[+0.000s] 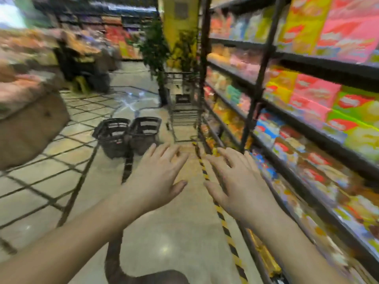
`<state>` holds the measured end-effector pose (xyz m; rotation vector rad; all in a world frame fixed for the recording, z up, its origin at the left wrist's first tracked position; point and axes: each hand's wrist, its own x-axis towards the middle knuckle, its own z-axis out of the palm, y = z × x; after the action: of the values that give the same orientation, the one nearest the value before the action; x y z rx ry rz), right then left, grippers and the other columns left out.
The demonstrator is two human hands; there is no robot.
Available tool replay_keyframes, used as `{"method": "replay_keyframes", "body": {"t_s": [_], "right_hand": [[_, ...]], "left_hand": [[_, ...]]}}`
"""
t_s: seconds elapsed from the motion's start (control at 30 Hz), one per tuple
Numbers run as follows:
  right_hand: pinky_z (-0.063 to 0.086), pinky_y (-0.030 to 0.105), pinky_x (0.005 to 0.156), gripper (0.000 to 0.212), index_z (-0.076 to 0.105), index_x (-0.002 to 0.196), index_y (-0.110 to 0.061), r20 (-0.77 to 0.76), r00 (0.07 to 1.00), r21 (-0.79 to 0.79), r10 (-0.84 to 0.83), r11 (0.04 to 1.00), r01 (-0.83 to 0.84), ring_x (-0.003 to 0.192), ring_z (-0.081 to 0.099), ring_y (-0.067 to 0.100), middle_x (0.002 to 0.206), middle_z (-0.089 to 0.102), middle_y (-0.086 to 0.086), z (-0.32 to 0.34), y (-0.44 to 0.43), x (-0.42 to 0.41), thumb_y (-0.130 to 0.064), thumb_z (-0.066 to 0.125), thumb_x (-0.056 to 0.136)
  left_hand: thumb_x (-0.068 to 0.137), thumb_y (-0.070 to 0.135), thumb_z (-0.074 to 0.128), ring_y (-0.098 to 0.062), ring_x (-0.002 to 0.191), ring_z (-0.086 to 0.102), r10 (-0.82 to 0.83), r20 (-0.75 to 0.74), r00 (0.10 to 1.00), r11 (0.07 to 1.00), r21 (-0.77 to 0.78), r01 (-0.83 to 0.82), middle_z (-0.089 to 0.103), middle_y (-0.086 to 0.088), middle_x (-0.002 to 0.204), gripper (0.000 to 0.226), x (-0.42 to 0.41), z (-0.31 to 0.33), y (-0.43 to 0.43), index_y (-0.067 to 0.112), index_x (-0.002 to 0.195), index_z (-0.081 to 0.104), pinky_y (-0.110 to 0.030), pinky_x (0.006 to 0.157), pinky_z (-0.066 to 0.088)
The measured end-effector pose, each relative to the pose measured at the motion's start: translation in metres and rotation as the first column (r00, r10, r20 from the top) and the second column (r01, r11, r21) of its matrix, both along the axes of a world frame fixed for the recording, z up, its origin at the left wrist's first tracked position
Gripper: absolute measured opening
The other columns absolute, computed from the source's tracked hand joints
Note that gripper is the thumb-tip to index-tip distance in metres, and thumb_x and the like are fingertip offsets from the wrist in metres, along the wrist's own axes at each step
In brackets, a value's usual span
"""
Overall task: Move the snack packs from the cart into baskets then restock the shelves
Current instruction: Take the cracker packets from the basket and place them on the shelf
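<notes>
Snack packs (315, 95) ranked on shelves (332, 68) at right, tiers full as far as visible; none in either hand. Left hand (155, 177) and right hand (240, 185) stretched forward side by side, palms down, fingers spread and slack, grasping nothing. Cart (184, 103) well ahead, close against the shelf end, load too blurred to tell. Two baskets (111, 138) on the floor, nearer than the cart and to its left, touching each other, seemingly empty. Judged step: approach, before any transfer from cart to baskets. Next move, as judged: walking up to the cart, then lifting packs out and lowering them into the baskets; probably calls for a light two-handed grasp, the packs likely soft and crushable. Striped tape (222, 220) along the shelf foot, passing beneath the right hand toward the cart. Plants (153, 46) and yellow pillar (178, 21) beyond the cart; produce display (30, 124) at left, jutting toward the aisle. In the way: the baskets themselves, near the walking line, and the narrowed passage between display and shelves. Whole view smeared, labels unreadable.
</notes>
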<state>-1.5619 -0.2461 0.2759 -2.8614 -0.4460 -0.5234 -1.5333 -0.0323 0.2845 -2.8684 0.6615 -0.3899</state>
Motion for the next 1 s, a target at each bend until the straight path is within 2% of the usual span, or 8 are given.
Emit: {"method": "replay_keyframes", "body": {"t_s": [0.03, 0.13, 0.23, 0.37, 0.47, 0.67, 0.77, 1.0], "right_hand": [[0.017, 0.050, 0.123, 0.059, 0.045, 0.147, -0.034, -0.006, 0.999, -0.008, 0.043, 0.999, -0.043, 0.146, 0.031, 0.022, 0.152, 0.042, -0.002, 0.000, 0.027, 0.011, -0.051, 0.059, 0.093], [0.014, 0.049, 0.126, 0.059, 0.041, 0.150, -0.034, -0.029, 0.991, -0.037, 0.132, 0.990, -0.133, 0.148, 0.028, 0.019, 0.154, 0.039, -0.003, 0.000, 0.117, 0.043, -0.054, 0.053, 0.096], [0.011, 0.048, 0.126, 0.061, 0.039, 0.153, -0.034, -0.057, 0.975, -0.030, 0.215, 0.976, -0.217, 0.150, 0.025, 0.018, 0.158, 0.036, -0.003, 0.000, 0.210, 0.074, -0.056, 0.049, 0.097], [0.009, 0.046, 0.127, 0.062, 0.034, 0.154, -0.038, -0.089, 0.964, -0.046, 0.250, 0.966, -0.255, 0.151, 0.022, 0.017, 0.161, 0.031, -0.006, 0.001, 0.303, 0.112, -0.059, 0.045, 0.097], [0.011, 0.046, 0.125, 0.060, 0.038, 0.153, -0.036, -0.102, 0.955, -0.026, 0.278, 0.959, -0.281, 0.149, 0.026, 0.017, 0.159, 0.035, -0.005, 0.002, 0.350, 0.137, -0.058, 0.047, 0.097], [0.014, 0.044, 0.125, 0.059, 0.039, 0.152, -0.037, -0.121, 0.940, -0.024, 0.319, 0.946, -0.324, 0.148, 0.026, 0.014, 0.158, 0.036, -0.006, -0.012, 0.419, 0.209, -0.056, 0.049, 0.097], [0.016, 0.046, 0.125, 0.060, 0.041, 0.151, -0.035, -0.127, 0.930, -0.007, 0.345, 0.937, -0.349, 0.148, 0.027, 0.016, 0.158, 0.037, -0.004, -0.025, 0.447, 0.262, -0.054, 0.052, 0.096], [0.008, 0.045, 0.127, 0.063, 0.034, 0.154, -0.034, -0.178, 0.924, 0.007, 0.339, 0.939, -0.344, 0.150, 0.022, 0.017, 0.160, 0.032, -0.002, -0.040, 0.494, 0.427, -0.054, 0.052, 0.097]], "left_hand": [[0.091, 0.063, 0.059, -0.032, 0.143, 0.046, 0.057, -0.024, 0.998, 0.998, -0.007, -0.057, 0.048, -0.009, 0.156, 0.070, 0.001, 0.000, 0.028, 0.026, 0.150, 0.050, -0.052, 0.118, 0.033], [0.099, 0.064, 0.043, -0.028, 0.157, 0.017, 0.180, -0.068, 0.981, 0.981, -0.062, -0.184, 0.020, -0.004, 0.170, 0.073, 0.008, -0.004, 0.114, 0.031, 0.161, 0.025, -0.049, 0.127, 0.011], [0.101, 0.062, 0.039, -0.026, 0.158, 0.006, 0.273, -0.092, 0.958, 0.959, -0.056, -0.278, 0.010, -0.003, 0.172, 0.073, 0.019, -0.002, 0.196, 0.031, 0.163, 0.016, -0.049, 0.129, 0.007], [0.101, 0.060, 0.041, -0.028, 0.157, 0.009, 0.346, -0.080, 0.935, 0.938, -0.002, -0.347, 0.012, -0.006, 0.171, 0.073, 0.038, 0.007, 0.291, 0.028, 0.163, 0.018, -0.048, 0.128, 0.006], [0.101, 0.060, 0.042, -0.029, 0.157, 0.011, 0.395, -0.114, 0.912, 0.919, 0.027, -0.394, 0.014, -0.006, 0.170, 0.072, 0.059, 0.006, 0.346, 0.027, 0.162, 0.020, -0.048, 0.127, 0.009], [0.100, 0.060, 0.044, -0.027, 0.156, 0.014, 0.448, -0.153, 0.881, 0.889, -0.026, -0.457, 0.018, -0.005, 0.169, 0.070, 0.121, -0.007, 0.412, 0.029, 0.160, 0.024, -0.046, 0.126, 0.013], [0.100, 0.060, 0.045, -0.028, 0.155, 0.016, 0.466, -0.173, 0.868, 0.879, -0.027, -0.477, 0.019, -0.005, 0.169, 0.070, 0.172, -0.019, 0.434, 0.028, 0.160, 0.025, -0.047, 0.126, 0.015], [0.102, 0.057, 0.045, -0.030, 0.156, 0.014, 0.482, -0.233, 0.845, 0.873, 0.048, -0.485, 0.016, -0.007, 0.170, 0.071, 0.338, -0.021, 0.477, 0.026, 0.162, 0.023, -0.049, 0.127, 0.016]]}}
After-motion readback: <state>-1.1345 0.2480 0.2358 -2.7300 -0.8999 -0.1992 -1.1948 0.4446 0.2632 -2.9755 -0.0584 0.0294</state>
